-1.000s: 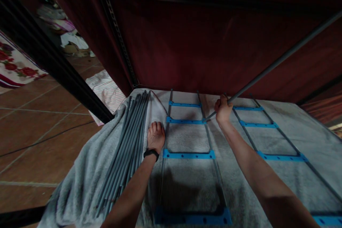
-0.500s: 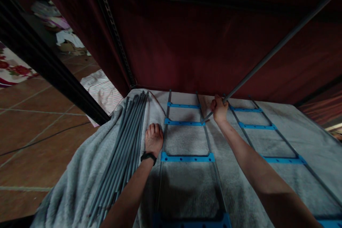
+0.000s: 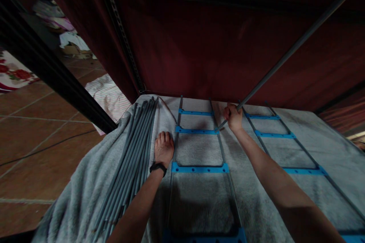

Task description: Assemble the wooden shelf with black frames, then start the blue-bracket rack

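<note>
My right hand (image 3: 234, 117) is closed around a long grey rod (image 3: 288, 53) that slants up to the upper right; the rod's lower tip meets the right end of a blue crossbar (image 3: 196, 131). My left hand (image 3: 163, 148), with a black wristband, lies flat with fingers stretched on the grey towel (image 3: 85, 190), beside the left rail of the ladder-like frame (image 3: 199, 167) of grey rods and blue crossbars. A bundle of several loose grey rods (image 3: 134, 159) lies just left of that hand.
A second rod-and-crossbar frame (image 3: 285, 152) lies on the towel to the right. A dark red curtain (image 3: 216, 45) hangs close behind. A black beam (image 3: 57, 76) slants at the left over a tiled floor (image 3: 34, 140), with a striped cloth (image 3: 110, 97) there.
My right hand has tilted the rod steeper, its far end rising toward the upper right. The view shifted slightly; my left hand stays flat on the towel.
</note>
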{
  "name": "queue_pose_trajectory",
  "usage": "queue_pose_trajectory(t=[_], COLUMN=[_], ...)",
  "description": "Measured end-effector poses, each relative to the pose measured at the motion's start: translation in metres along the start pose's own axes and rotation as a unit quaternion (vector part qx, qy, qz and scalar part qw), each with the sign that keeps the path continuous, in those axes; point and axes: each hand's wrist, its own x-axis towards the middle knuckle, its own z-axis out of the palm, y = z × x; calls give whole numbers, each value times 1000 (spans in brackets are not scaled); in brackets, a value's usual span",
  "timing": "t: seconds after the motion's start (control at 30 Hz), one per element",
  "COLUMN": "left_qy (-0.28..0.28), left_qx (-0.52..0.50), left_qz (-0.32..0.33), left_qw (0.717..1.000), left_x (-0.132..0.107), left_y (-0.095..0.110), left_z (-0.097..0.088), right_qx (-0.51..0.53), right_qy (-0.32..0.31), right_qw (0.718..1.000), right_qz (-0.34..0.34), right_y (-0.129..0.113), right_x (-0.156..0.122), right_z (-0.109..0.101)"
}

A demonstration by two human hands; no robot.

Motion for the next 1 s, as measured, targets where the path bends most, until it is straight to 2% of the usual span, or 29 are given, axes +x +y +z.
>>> queue_pose_trajectory(t=[0.1, 0.27, 0.33, 0.5, 0.6, 0.73, 0.87, 1.0], left_qy=[-1, -4, -7, -6, -6, -9, -6, 1], left_qx=[-4, -3, -6, 2, 8, 8, 16, 21], left_qz=[-4, -3, -5, -2, -2, 0, 2, 1], left_qw=[1000, 1000, 1000, 1000, 1000, 1000, 1000, 1000], left_x=[0, 0, 0, 0, 0, 0, 0, 0], left_y=[0, 0, 1, 3, 3, 2, 2, 1], left_z=[0, 0, 0, -3, -3, -1, 1, 2], right_qx=[7, 13, -9, -76, -82, -27, 26, 13], right_qy=[-39, -69, -59, 22, 14, -43, -48, -52], right_qw=[999, 997, 998, 997, 996, 999, 998, 998], right_qz=[0, -15, -20, -21, -16, 12, 25, 16], right_y=[0, 4, 8, 19, 21, 18, 14, 9], right_x=[1, 2, 4, 10, 13, 14, 13, 9], right_z=[1, 4, 6, 16, 19, 14, 2, -2])
